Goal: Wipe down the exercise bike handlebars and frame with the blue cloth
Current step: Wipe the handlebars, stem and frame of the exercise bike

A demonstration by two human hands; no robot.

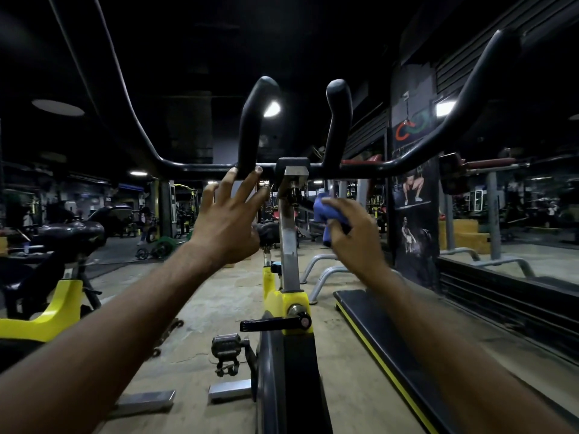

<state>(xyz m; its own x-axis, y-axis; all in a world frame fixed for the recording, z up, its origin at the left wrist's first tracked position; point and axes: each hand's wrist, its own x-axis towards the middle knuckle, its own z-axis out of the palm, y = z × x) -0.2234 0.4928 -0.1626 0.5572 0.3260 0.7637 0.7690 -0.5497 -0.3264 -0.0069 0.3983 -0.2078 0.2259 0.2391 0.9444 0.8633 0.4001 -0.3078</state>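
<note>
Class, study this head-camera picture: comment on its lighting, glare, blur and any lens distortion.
Head view: dim gym under a dark ceiling; a ceiling lamp glares white behind the handlebars; the wide-angle lens stretches both forearms toward the lower corners; the left hand, and the right hand gripping the blue cloth, look slightly soft.

Black handlebars (219, 166) — blue cloth (326, 211) — yellow-and-black frame (291, 303).

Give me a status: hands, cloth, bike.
Left hand open, fingertips at handlebars. Right hand grips blue cloth, short of the handlebars. Nothing seen in the way.
</note>
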